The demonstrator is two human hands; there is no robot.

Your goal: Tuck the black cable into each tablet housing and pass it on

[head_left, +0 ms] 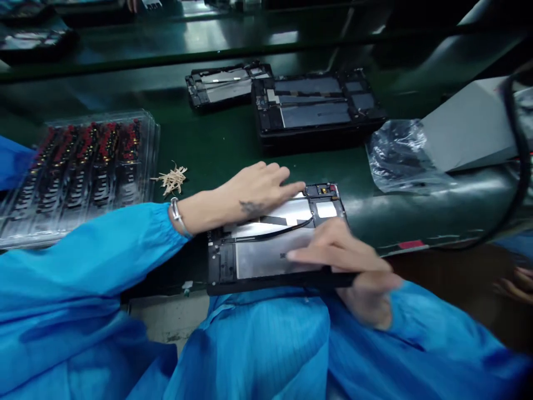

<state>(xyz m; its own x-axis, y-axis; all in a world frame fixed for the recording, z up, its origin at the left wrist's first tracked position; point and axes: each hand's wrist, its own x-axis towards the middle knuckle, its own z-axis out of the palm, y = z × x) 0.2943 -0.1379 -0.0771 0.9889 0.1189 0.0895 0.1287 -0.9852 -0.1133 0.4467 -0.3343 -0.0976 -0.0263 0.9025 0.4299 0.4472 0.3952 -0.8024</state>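
An opened tablet (266, 261) lies at the bench's front edge, its silver batteries, dark ribbon cable and small circuit board exposed. My left hand (262, 189) rests palm down across its far side, with the fingers stretched toward the circuit board at the upper right. Over the near right part is my right hand (350, 261), smeared by motion. One of its fingers points to the left onto the near battery; whether it holds anything is hidden by the blur.
Behind stand a stack of opened tablets (316, 125) and another opened tablet (229, 86). On the left are clear plastic trays (152, 150) of red-and-black parts and a pile of pale strips (172, 179). A plastic bag (400, 161), a grey box (470, 125) and a black cable (522, 161) are right.
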